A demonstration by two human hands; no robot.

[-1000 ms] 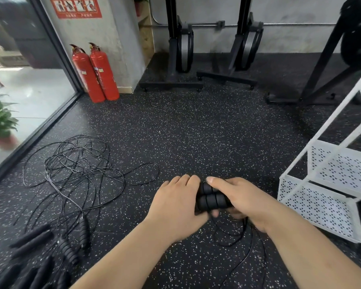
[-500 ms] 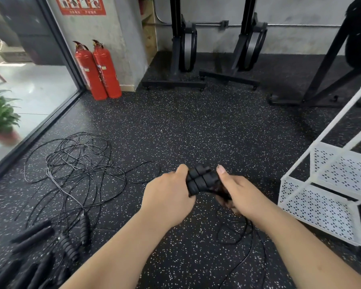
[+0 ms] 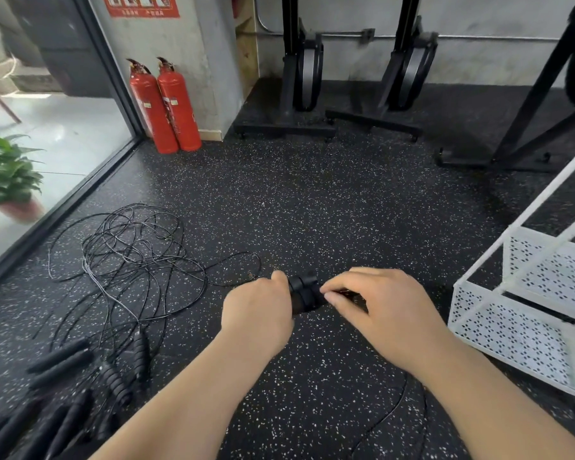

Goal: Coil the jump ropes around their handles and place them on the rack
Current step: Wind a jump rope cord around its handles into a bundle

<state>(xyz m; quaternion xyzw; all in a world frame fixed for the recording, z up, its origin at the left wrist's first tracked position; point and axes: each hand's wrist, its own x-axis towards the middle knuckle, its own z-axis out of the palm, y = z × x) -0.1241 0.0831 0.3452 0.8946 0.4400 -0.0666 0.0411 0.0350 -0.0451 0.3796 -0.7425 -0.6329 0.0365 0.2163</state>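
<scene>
A pair of black ribbed jump rope handles (image 3: 303, 293) lies side by side between my two hands, held above the speckled floor. My left hand (image 3: 258, 313) is closed around their left end. My right hand (image 3: 379, 310) pinches their right end and the thin black cord there; its palm hides that end. This rope's loose cord (image 3: 384, 418) trails down below my right forearm. The white perforated metal rack (image 3: 512, 327) stands to the right of my hands.
A tangle of black rope cords (image 3: 130, 254) lies on the floor at the left, with several more black handles (image 3: 80, 386) at the bottom left. Two red fire extinguishers (image 3: 165, 104) stand by the pillar. Black exercise machine stands (image 3: 299, 81) line the far wall.
My right hand has turned over the handles from beneath to on top. The hanging cord under my hands has grown shorter. Both hands stay on the handles.
</scene>
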